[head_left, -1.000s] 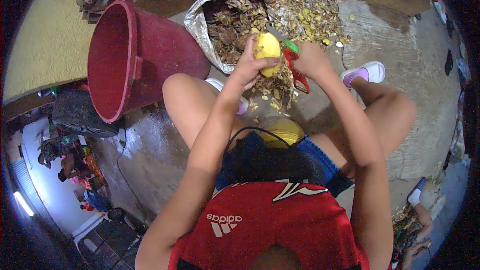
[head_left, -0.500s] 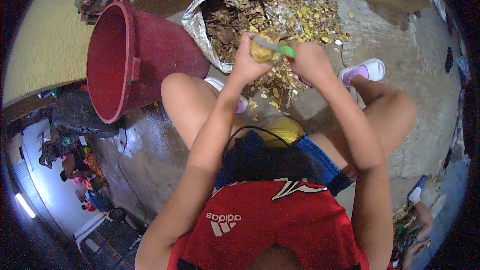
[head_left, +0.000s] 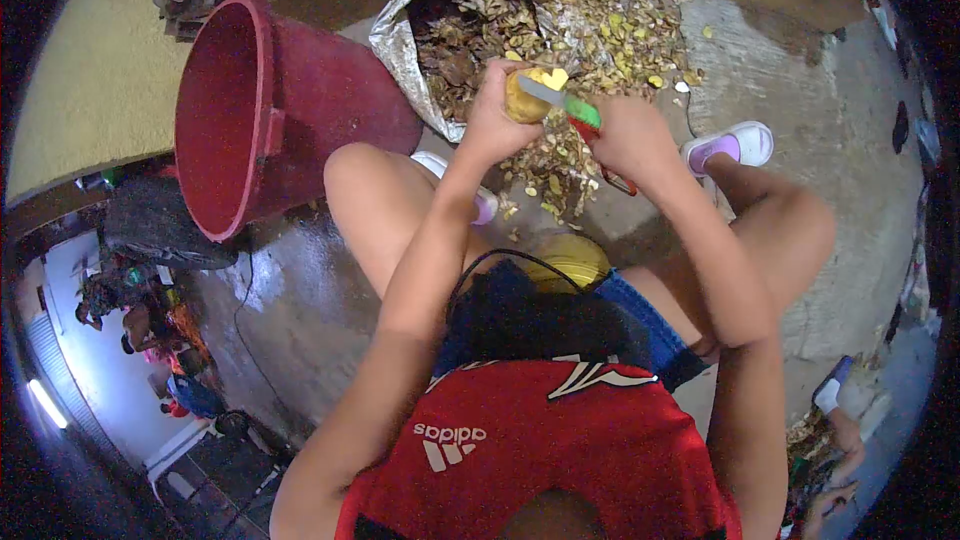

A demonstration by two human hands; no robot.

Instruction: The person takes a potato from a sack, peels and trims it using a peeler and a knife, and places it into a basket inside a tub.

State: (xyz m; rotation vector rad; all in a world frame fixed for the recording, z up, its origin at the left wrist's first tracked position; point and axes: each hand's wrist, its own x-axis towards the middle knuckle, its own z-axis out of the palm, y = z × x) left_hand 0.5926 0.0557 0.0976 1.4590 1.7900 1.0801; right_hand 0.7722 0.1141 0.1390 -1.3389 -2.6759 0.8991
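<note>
My left hand (head_left: 492,122) is closed around a round, yellow-brown potato (head_left: 524,103), held up in front of my knees. In my right hand (head_left: 634,140) is a knife (head_left: 582,110) with a green and red handle, gripped in closed fingers. Its grey blade lies against the upper right side of the potato. A bright yellow bit of peel (head_left: 554,79) stands up at the blade. Beneath both hands, brown and yellow peelings (head_left: 556,162) are strewn over the floor.
A silvery sack (head_left: 395,35) of brown peelings lies open ahead. Left of it a large red bucket (head_left: 330,90) rests on its side. Something round and yellow (head_left: 565,258) is between my legs. Other people (head_left: 150,335) are at far left, and another person's arm (head_left: 847,445) is at lower right.
The knife has tilted and its handle has shifted slightly down and right with my right hand. A yellow bit of peel now shows at the blade. My left hand keeps hold of the potato.
</note>
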